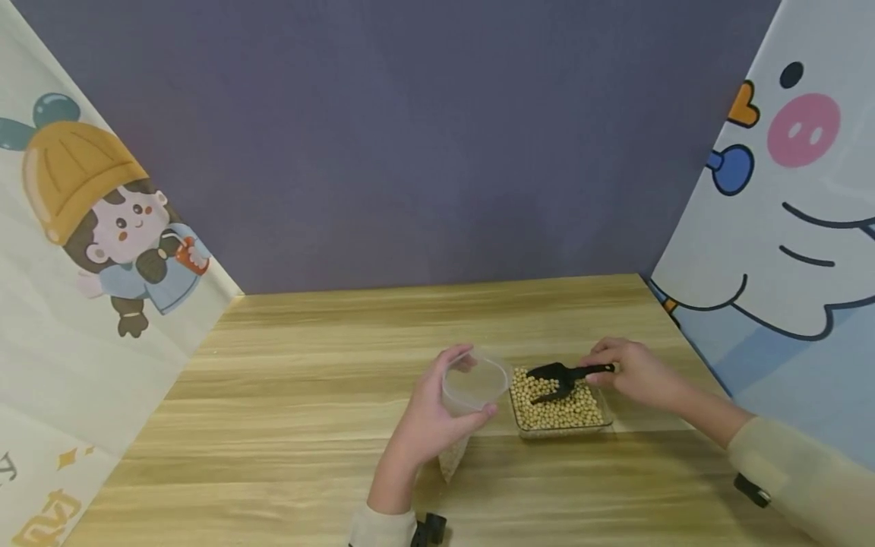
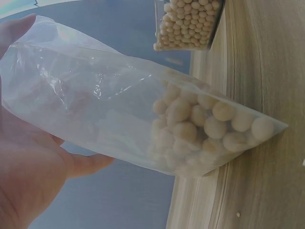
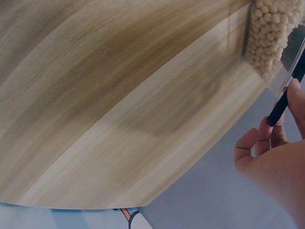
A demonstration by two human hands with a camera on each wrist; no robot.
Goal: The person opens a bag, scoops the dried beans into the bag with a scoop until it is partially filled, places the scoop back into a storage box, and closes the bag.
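Note:
My left hand (image 1: 427, 422) grips a clear plastic bag (image 2: 102, 102) around its mouth, which is spread into a wide oval. Pale round beans (image 2: 214, 126) fill the pointed bottom corner of the bag, close to the wooden tabletop. To the right stands a clear rectangular container (image 1: 566, 432) full of the same beans. In my right hand (image 1: 642, 374), a black scoop (image 1: 566, 378) is pinched by its handle between thumb and fingers. Its blade lies among the beans, tipped toward the left, with part of it sunk in them.
The wood-grain table (image 1: 287, 410) runs back to a plain dark wall panel (image 1: 424, 152). Cartoon-printed panels flank it, one on the left (image 1: 41, 304) and one on the right (image 1: 820, 266). One loose crumb (image 2: 238, 214) lies near the bag.

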